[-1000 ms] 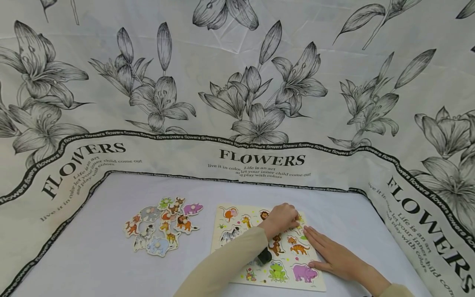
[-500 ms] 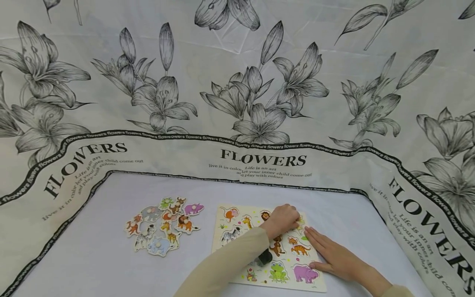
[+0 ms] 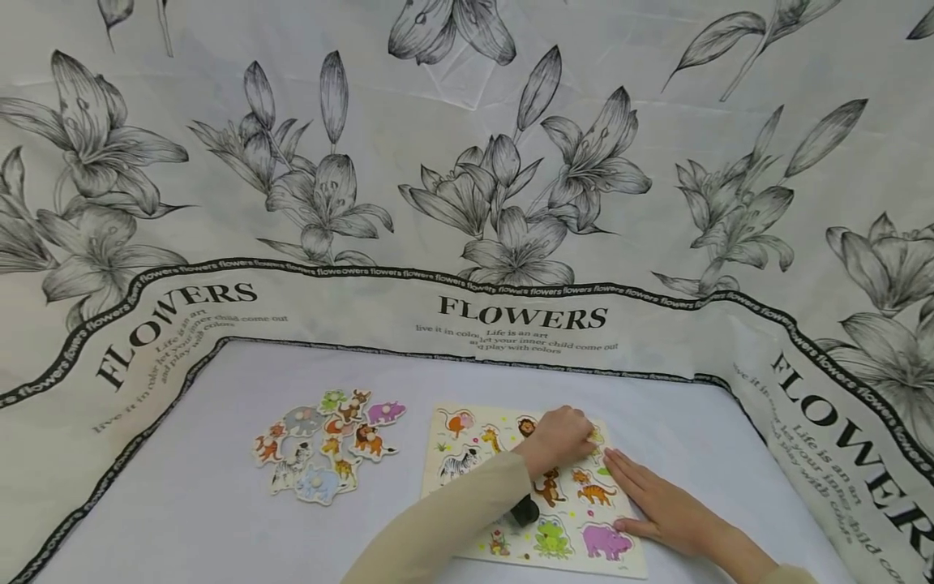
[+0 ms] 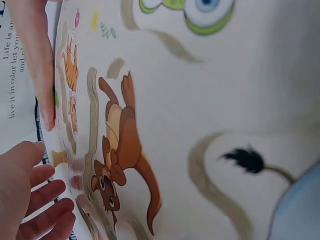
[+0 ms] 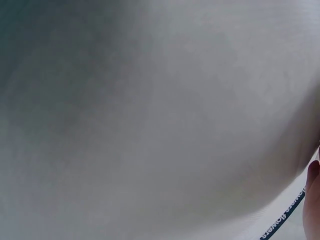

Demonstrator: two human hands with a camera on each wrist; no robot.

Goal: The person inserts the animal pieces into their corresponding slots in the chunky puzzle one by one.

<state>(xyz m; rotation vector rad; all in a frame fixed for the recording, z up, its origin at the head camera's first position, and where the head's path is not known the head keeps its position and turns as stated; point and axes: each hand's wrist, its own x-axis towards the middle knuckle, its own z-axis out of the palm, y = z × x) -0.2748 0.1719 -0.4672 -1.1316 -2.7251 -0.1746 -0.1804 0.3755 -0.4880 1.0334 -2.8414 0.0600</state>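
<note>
A wooden animal puzzle board [image 3: 511,549] lies on the white cloth. My left hand [image 3: 562,438] reaches across it to the far right corner, fingers curled down, pinching a small yellowish puzzle piece [image 3: 597,438] that is mostly hidden. The left wrist view shows the curled fingers [image 4: 47,212] at the board's edge, beyond the kangaroo picture [image 4: 122,135]. My right hand [image 3: 667,507] lies along the board's right edge with its fingers straight, thumb near the purple hippo picture [image 3: 606,541]. In the right wrist view only a bit of a hand [image 5: 313,200] appears.
Left of the board sits a loose cluster of knobbed animal pieces, among them a zebra piece [image 3: 290,464], a purple hippo piece [image 3: 386,412] and a light blue piece [image 3: 317,484]. A flower-printed cloth [image 3: 525,316] rises behind. A black wrist device [image 3: 524,511] overhangs the board.
Both hands keep their places on the board. The whole head view has shifted slightly to the right and down.
</note>
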